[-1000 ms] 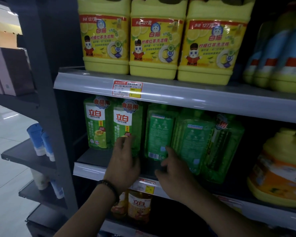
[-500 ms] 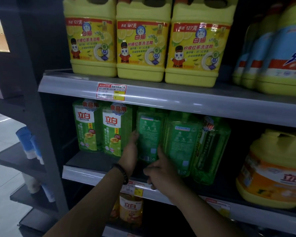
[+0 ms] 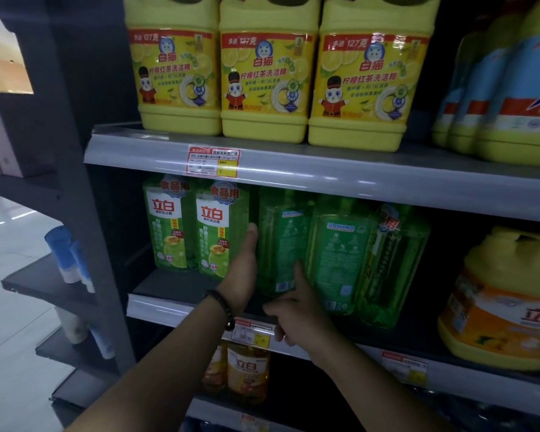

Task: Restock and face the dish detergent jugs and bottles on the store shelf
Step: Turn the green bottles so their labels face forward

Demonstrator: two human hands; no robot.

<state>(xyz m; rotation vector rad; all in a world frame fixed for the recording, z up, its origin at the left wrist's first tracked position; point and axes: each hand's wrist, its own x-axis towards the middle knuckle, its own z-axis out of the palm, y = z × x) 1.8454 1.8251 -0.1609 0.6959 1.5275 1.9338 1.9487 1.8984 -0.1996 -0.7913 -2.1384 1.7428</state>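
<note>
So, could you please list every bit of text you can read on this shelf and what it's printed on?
"白猫", "柠檬红茶洗洁精", "127克": on each of three yellow jugs, top shelf.
"立白", "食品用": on the two front-facing green bottles, middle shelf.
"立白": orange-labelled yellow jug, far right.
"立白": amber bottle, bottom shelf.
Price tags, the back labels of the turned green bottles, and the blue-labelled bottles: too small, blurred or cut off to read.

Head view, close, facing shelf point(image 3: 325, 169) front.
</note>
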